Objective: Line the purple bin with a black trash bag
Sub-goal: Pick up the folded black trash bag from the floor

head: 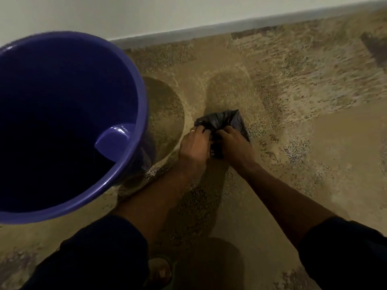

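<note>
The purple bin (134,84) stands upright on the floor at the left, its round mouth open and its inside dark and bare. A folded black trash bag (225,120) lies on the floor to the right of the bin. My left hand (193,143), with a ring on one finger, grips the bag's near left part. My right hand (234,144) grips the bag's near right part. Both hands are close together, fingers curled into the plastic, and they hide the bag's near edge.
The speckled tan floor (303,132) stretches right and forward to a white wall (188,11) with a grey skirting strip. My foot in a sandal (161,271) shows at the bottom, between my dark sleeves.
</note>
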`<action>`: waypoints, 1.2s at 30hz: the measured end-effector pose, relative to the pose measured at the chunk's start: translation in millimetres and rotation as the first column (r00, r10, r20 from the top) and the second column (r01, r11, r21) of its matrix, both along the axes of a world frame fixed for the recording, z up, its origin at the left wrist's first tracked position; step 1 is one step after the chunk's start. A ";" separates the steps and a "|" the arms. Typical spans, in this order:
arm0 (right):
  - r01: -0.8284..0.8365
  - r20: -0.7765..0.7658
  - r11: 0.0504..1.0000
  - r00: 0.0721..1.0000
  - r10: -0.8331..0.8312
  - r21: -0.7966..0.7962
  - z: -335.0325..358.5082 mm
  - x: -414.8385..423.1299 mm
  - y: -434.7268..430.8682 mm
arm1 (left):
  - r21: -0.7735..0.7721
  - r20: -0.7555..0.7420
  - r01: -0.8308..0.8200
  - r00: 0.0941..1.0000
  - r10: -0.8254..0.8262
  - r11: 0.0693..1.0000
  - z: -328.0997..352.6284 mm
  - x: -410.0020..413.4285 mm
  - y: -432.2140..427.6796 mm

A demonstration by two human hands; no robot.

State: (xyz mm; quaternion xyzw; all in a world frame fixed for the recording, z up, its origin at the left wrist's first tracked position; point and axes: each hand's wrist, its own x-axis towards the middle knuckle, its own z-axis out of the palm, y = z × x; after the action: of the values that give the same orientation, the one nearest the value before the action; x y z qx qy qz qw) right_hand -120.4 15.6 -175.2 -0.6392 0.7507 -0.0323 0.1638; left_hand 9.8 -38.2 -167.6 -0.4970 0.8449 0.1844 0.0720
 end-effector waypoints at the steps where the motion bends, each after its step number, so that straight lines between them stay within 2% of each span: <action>1: 0.001 -0.015 1.000 1.000 -0.001 -0.009 2.5 -2.4 -4.1 | -0.021 -0.037 -0.026 0.999 0.025 0.999 1.0 0.5 -2.0; 4: -0.041 -0.013 0.999 0.999 0.041 -0.033 15.4 -13.2 -17.7 | -0.065 -0.162 -0.104 0.982 0.093 0.992 15.7 1.5 -6.0; 8: -0.085 0.078 0.996 0.993 0.084 0.001 51.0 -30.2 -33.8 | -0.089 -0.309 -0.211 0.935 0.174 0.974 45.1 0.0 -12.5; 11: -0.103 0.157 0.994 0.983 0.095 0.045 83.2 -41.8 -46.2 | -0.019 -0.374 -0.335 0.876 0.304 0.942 64.7 -2.2 -15.0; 14: -0.132 0.190 0.991 0.974 0.124 0.029 113.2 -49.3 -57.4 | 0.100 -0.479 -0.419 0.775 0.413 0.903 83.4 -4.3 -19.0; 16: -0.154 0.199 0.988 0.968 0.151 0.002 133.5 -51.9 -62.7 | 0.210 -0.562 -0.432 0.681 0.470 0.877 98.4 -5.0 -21.6; 18: -0.175 0.203 0.984 0.963 0.176 -0.023 156.0 -53.2 -67.0 | 0.371 -0.631 -0.438 0.529 0.568 0.819 117.1 -4.5 -23.0; 22: -0.212 0.222 0.972 0.948 0.230 -0.101 210.3 -48.1 -73.6 | 0.678 -0.575 -0.446 0.173 0.800 0.584 163.1 -6.6 -28.5; 24: -0.175 0.296 0.976 0.933 0.207 -0.130 242.4 -42.7 -76.7 | 0.720 -0.567 -0.434 0.079 0.820 0.541 187.5 -6.0 -33.4; 25: -0.126 0.389 0.984 0.906 0.165 -0.125 259.3 -39.6 -77.8 | 0.721 -0.582 -0.423 0.061 0.811 0.549 199.9 -4.8 -36.9; 28: -0.015 0.657 0.995 0.750 0.077 -0.100 309.2 -25.7 -80.3 | 0.715 -0.607 -0.427 0.015 0.795 0.554 239.2 4.2 -53.0; 30: 0.021 0.771 0.996 0.634 0.054 -0.087 338.0 -10.9 -82.9 | 0.726 -0.582 -0.455 -0.009 0.813 0.515 271.6 12.8 -61.2; 33: 0.065 0.902 0.997 0.432 0.002 -0.034 372.8 16.4 -87.3 | 0.792 -0.547 -0.359 -0.055 0.836 0.494 327.8 33.8 -55.6; 34: 0.061 0.930 0.998 0.367 -0.006 -0.017 382.9 25.8 -88.2 | 0.792 -0.544 -0.344 -0.020 0.839 0.505 346.4 43.8 -49.6; 36: 0.036 0.975 0.999 0.219 -0.029 0.022 402.7 44.8 -89.3 | 0.750 -0.599 -0.309 0.055 0.799 0.584 375.0 67.1 -41.2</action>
State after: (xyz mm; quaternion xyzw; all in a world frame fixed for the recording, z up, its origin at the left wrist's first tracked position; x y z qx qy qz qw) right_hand -75.6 -73.7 227.5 -0.4638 0.4970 -0.4297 0.5944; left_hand 77.0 -79.4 207.4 -0.5631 0.3864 0.6193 -0.3874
